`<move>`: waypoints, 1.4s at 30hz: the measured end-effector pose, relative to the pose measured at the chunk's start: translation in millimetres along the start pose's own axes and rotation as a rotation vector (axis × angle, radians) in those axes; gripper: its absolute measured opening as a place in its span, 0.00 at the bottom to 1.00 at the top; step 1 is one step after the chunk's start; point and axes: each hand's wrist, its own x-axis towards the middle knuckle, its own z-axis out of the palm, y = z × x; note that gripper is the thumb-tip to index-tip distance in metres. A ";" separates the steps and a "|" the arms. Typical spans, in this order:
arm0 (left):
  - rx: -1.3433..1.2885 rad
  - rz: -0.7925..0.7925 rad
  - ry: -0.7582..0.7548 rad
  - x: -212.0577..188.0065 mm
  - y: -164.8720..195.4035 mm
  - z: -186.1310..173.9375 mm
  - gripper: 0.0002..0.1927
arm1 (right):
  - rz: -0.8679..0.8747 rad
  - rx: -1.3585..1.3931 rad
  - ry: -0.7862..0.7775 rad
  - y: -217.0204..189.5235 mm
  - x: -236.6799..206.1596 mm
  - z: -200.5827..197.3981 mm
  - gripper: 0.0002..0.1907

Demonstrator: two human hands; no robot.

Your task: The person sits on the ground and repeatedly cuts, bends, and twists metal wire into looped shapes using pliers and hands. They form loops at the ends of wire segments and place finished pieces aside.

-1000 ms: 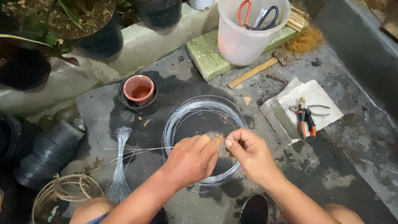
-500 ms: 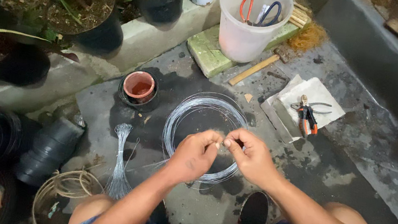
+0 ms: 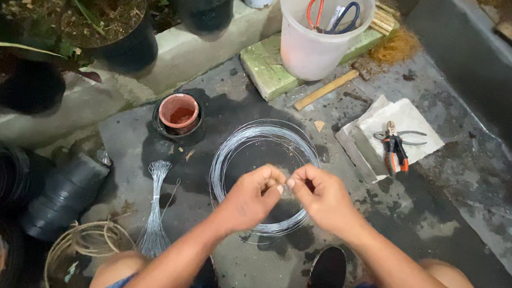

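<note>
Bare floor (image 3: 455,214) beyond wire coil (image 3: 249,143)

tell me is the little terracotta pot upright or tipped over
Upright. The terracotta pot sits inside a black pot, its round mouth facing up, beside the wire coil. Its inside looks empty.

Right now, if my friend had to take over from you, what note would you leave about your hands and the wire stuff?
Left hand: fingertips pinched on a thin wire, above the wire coil.
Right hand: pinched on the same wire, fingertips almost meeting the left's.
Coil lies flat on the wet floor. A bundle of cut wires lies left of it, next to a small clay pot.
Pliers rest on a white tile to the right. Scissors stand in the white bucket.
Done: some wires are already cut and bundled.
Left: most of the coil is still wound.
</note>
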 end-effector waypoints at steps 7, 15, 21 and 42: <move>0.631 0.481 0.181 -6.0 22.4 5.1 0.08 | 0.090 0.160 -0.063 11.9 7.8 -5.0 0.10; 0.441 0.469 0.201 -9.6 27.6 -0.5 0.06 | 0.009 0.268 -0.102 13.1 4.7 -1.4 0.07; 0.197 0.242 0.136 -8.9 25.4 -3.2 0.05 | -0.005 0.168 -0.062 11.0 1.7 3.7 0.07; -0.365 -0.362 -0.090 8.7 -10.4 -10.8 0.14 | -0.175 -0.029 -0.018 -7.2 -14.6 8.7 0.07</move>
